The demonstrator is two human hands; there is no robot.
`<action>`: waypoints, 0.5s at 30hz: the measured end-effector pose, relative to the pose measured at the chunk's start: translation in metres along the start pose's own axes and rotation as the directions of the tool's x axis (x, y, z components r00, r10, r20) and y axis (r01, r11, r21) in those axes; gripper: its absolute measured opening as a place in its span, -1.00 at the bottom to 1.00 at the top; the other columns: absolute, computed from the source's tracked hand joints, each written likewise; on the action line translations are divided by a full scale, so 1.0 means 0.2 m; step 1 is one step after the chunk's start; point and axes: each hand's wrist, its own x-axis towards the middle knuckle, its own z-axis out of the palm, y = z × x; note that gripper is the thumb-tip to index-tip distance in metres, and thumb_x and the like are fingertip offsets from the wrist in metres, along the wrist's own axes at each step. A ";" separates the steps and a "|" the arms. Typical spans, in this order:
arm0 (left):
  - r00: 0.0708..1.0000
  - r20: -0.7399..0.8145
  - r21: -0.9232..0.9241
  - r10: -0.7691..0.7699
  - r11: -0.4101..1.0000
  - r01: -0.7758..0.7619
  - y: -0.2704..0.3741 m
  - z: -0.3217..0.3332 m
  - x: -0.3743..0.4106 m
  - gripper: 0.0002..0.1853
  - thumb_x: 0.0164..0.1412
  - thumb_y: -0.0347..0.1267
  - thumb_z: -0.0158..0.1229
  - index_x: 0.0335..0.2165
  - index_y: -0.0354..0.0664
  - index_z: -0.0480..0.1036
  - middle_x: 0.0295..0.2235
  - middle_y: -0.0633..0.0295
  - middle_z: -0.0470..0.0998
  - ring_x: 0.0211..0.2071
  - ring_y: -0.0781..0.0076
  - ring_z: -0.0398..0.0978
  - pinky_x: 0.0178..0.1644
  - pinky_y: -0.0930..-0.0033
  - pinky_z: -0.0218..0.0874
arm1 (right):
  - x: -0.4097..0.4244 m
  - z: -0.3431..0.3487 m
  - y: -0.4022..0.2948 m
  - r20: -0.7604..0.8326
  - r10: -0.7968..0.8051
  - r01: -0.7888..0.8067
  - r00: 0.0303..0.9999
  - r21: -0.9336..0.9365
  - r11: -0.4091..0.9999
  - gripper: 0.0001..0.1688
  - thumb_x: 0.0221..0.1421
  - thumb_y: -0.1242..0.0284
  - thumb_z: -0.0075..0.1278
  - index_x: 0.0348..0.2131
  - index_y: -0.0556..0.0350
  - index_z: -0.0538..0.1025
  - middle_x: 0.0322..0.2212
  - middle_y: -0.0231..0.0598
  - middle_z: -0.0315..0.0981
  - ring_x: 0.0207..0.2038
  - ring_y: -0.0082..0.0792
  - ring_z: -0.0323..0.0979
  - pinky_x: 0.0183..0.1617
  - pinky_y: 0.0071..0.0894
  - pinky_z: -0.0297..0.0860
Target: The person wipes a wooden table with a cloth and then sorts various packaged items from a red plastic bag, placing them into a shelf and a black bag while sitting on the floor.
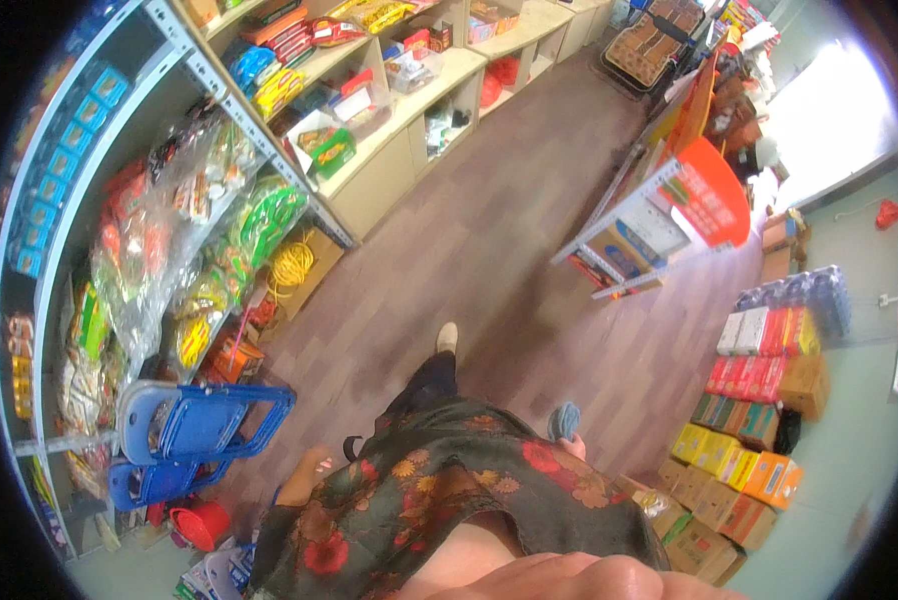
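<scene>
My right hand is by my right hip, closed around a bundled grey-blue item that looks like cloth. On the other side, my left hand hangs low beside my dark floral top, its fingers partly curled. A small black loop shows near that hand; whether the two touch is unclear. One foot in a pale shoe is forward on the wood-pattern floor. Folded blue chairs lean to the left of my left hand.
Metal shelving with bagged goods lines the left, above a box of yellow cord. A red bucket sits behind the chairs. An orange-topped display rack juts in at right. Stacked cartons line the right wall. A reclining chair stands far ahead.
</scene>
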 end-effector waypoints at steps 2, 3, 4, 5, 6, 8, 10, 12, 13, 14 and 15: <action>0.994 -0.103 -0.040 0.042 0.998 -0.046 0.21 -0.24 0.09 -0.66 0.16 -0.32 -0.08 -0.16 -0.32 0.40 -0.24 0.04 0.51 -0.22 0.20 0.45 -0.13 0.18 0.26 | 0.08 -0.03 -0.22 0.007 0.002 -0.002 1.000 0.026 1.000 -0.44 -0.17 0.32 0.04 -0.12 0.19 0.44 -0.42 -0.11 0.50 -0.35 -0.38 0.47 -0.26 -0.39 0.37; 0.977 -0.188 -0.038 0.098 0.994 -0.107 0.35 -0.40 0.15 -0.65 0.18 -0.32 -0.10 -0.14 -0.33 0.39 -0.22 0.03 0.51 -0.20 0.19 0.45 -0.12 0.17 0.25 | 0.12 -0.07 -0.36 0.016 0.038 -0.038 0.999 0.004 0.999 -0.46 -0.17 0.33 0.04 -0.12 0.19 0.44 -0.42 -0.11 0.50 -0.35 -0.36 0.47 -0.25 -0.38 0.37; 0.947 -0.279 -0.028 0.160 0.984 -0.174 0.52 -0.56 0.21 -0.64 0.19 -0.32 -0.12 -0.13 -0.34 0.39 -0.20 0.03 0.50 -0.19 0.18 0.44 -0.11 0.17 0.25 | 0.16 -0.09 -0.49 0.024 0.076 -0.076 0.997 -0.016 0.997 -0.47 -0.16 0.34 0.03 -0.13 0.19 0.45 -0.42 -0.12 0.51 -0.35 -0.35 0.47 -0.25 -0.37 0.36; 0.871 -0.418 -0.032 0.257 0.954 -0.297 0.69 -0.71 0.25 -0.63 0.20 -0.32 -0.13 -0.12 -0.34 0.39 -0.18 0.02 0.50 -0.17 0.17 0.44 -0.10 0.17 0.25 | 0.27 -0.09 -0.63 0.002 0.000 0.000 1.000 -0.022 1.000 -0.48 -0.16 0.35 0.03 -0.13 0.20 0.45 -0.42 -0.12 0.51 -0.36 -0.35 0.47 -0.25 -0.36 0.36; 0.753 -0.550 0.025 0.362 0.908 -0.418 0.92 -0.90 0.28 -0.62 0.22 -0.32 -0.15 -0.10 -0.35 0.38 -0.16 0.01 0.50 -0.16 0.16 0.44 -0.09 0.16 0.24 | 0.40 -0.11 -0.70 -0.033 -0.057 0.057 0.998 -0.011 0.998 -0.48 -0.16 0.36 0.04 -0.14 0.20 0.45 -0.42 -0.13 0.51 -0.37 -0.34 0.47 -0.26 -0.35 0.36; 0.741 -0.511 -0.123 0.435 0.817 -0.564 1.49 -1.30 0.23 -0.62 0.15 -0.30 -0.04 -0.10 -0.29 0.39 -0.24 0.04 0.48 -0.21 0.19 0.42 -0.10 0.17 0.27 | 0.54 -0.14 -0.88 -0.095 -0.101 0.099 0.990 -0.029 0.995 -0.49 -0.16 0.38 0.04 -0.14 0.20 0.45 -0.42 -0.15 0.51 -0.37 -0.33 0.46 -0.25 -0.34 0.36; 0.575 -0.606 -0.217 0.550 0.581 -0.785 1.91 -1.56 0.14 -0.63 0.15 -0.32 0.00 -0.09 -0.29 0.39 -0.24 0.19 0.49 -0.28 0.37 0.45 -0.18 0.40 0.29 | 0.67 -0.15 -1.09 -0.074 -0.102 0.109 0.992 0.103 0.989 -0.46 -0.16 0.38 0.04 -0.11 0.20 0.43 -0.43 -0.16 0.51 -0.38 -0.36 0.45 -0.26 -0.37 0.35; 0.538 -0.541 -0.244 0.646 0.492 -0.836 2.40 -1.71 -0.01 -0.62 0.15 -0.39 -0.03 -0.07 -0.33 0.37 -0.23 0.11 0.51 -0.22 0.35 0.46 -0.15 0.33 0.29 | 0.79 -0.19 -1.26 -0.105 -0.142 0.159 0.984 0.173 0.972 -0.50 -0.14 0.44 0.02 -0.12 0.20 0.42 -0.48 -0.29 0.44 -0.47 -0.49 0.35 -0.37 -0.48 0.29; 0.548 -0.518 -0.250 0.657 0.496 -0.832 2.55 -1.75 -0.08 -0.63 0.15 -0.38 -0.03 -0.07 -0.31 0.38 -0.23 0.11 0.52 -0.22 0.37 0.46 -0.15 0.33 0.29 | 0.85 -0.20 -1.38 -0.107 -0.169 0.188 0.980 0.205 0.960 -0.52 -0.13 0.47 0.00 -0.12 0.20 0.41 -0.51 -0.35 0.41 -0.52 -0.56 0.29 -0.43 -0.54 0.25; 0.557 -0.496 -0.257 0.666 0.500 -0.827 2.69 -1.79 -0.12 -0.63 0.14 -0.37 -0.03 -0.07 -0.29 0.38 -0.23 0.12 0.52 -0.22 0.38 0.47 -0.14 0.33 0.29 | 0.88 -0.20 -1.52 -0.084 -0.195 0.211 0.977 0.305 0.929 -0.48 -0.12 0.47 0.00 -0.09 0.23 0.39 -0.47 -0.33 0.43 -0.49 -0.53 0.32 -0.40 -0.51 0.27; 0.566 -0.474 -0.264 0.675 0.504 -0.822 2.80 -1.83 -0.13 -0.63 0.14 -0.37 -0.02 -0.08 -0.26 0.39 -0.23 0.12 0.52 -0.22 0.39 0.47 -0.14 0.33 0.30 | 0.93 -0.22 -1.64 -0.085 -0.211 0.226 0.974 0.273 0.935 -0.49 -0.12 0.47 0.00 -0.09 0.23 0.39 -0.46 -0.32 0.43 -0.48 -0.52 0.32 -0.39 -0.50 0.28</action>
